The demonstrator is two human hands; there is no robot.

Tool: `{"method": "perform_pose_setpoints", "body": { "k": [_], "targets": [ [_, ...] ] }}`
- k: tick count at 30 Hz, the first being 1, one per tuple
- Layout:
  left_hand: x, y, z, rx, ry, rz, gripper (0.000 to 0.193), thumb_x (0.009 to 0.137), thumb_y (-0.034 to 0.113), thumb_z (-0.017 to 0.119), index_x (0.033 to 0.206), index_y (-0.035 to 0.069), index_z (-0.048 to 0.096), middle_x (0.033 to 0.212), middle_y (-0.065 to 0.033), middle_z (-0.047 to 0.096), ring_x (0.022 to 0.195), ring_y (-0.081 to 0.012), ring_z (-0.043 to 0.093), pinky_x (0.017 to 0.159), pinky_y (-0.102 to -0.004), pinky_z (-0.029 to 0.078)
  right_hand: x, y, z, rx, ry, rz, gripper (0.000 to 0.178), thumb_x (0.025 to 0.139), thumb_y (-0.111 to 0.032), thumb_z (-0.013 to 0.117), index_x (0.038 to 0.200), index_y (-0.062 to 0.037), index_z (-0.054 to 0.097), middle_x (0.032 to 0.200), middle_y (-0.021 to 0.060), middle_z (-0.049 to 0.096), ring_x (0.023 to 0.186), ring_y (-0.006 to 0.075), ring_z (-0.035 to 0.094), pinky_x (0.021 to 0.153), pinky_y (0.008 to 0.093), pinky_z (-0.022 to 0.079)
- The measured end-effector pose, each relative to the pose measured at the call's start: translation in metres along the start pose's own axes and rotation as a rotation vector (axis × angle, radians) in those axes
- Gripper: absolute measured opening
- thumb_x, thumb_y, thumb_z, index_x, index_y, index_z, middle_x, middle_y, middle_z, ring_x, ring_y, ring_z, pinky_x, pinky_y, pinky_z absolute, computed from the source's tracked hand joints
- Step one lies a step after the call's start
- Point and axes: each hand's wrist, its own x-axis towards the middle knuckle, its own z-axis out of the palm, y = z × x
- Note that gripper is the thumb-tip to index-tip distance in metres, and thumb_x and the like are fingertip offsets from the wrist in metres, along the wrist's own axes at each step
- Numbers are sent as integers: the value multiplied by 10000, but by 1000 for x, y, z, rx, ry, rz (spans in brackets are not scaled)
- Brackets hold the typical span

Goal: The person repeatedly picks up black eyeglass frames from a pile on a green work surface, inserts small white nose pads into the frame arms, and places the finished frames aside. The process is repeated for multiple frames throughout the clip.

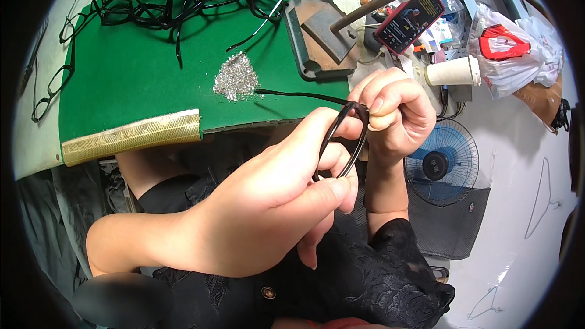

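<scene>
My left hand [268, 189] clamps the rim of glossy black plastic eyeglasses [356, 108], one temple over the flat green mat [140, 73]; my right hand [399, 109] pinches the hinge corner. I'm probably adjusting there; next calls for steady pressure.

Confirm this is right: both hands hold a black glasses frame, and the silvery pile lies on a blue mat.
Not blue: the head view shows a green mat. The silvery pile lies on it; left hand and right hand hold the black glasses frame.

Bright light, shadows on green mat [146, 79], blurred dark oval [122, 300] lower left, fisheye-bent edges, black corners
</scene>
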Motion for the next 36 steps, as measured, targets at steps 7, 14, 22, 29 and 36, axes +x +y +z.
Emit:
{"method": "perform_pose_setpoints", "body": {
  "k": [7,14,22,29,36],
  "targets": [
    [0,2,1,-18,2,-7,445,922,50,445,1307,-36,238,868,-139,513,570,-132,529,463,-238,494,2,-2,1,5,13,-4,133,806,-70,673,752,18,590,707,122,601,631,187,595,585,265,490],
    [-1,1,2,96,6,31,431,917,38,424,1301,-32,243,863,-136,499,551,-126,506,461,-223,478,3,-2,1,-1,1,-21,103,766,-23,686,768,17,591,710,125,608,637,191,604,587,269,494],
    [-3,2,2,148,26,17,425,913,36,419,1300,-25,253,852,-128,493,562,-125,490,461,-220,455,6,-5,1,-118,-58,-65,142,737,-26,712,783,6,582,699,114,609,625,195,605,571,270,490],
    [-4,2,3,144,41,22,418,908,25,411,1295,-27,261,843,-128,495,551,-128,490,460,-218,451,6,-3,4,-152,-45,-125,117,753,-14,690,781,-1,576,688,102,602,623,196,599,567,275,488],
    [-6,4,2,102,42,1,415,912,28,411,1295,-23,263,851,-130,504,546,-125,496,460,-219,459,6,0,6,-216,-57,-204,128,770,-42,691,778,-6,568,680,88,591,611,189,583,560,276,480]
  ]
}}
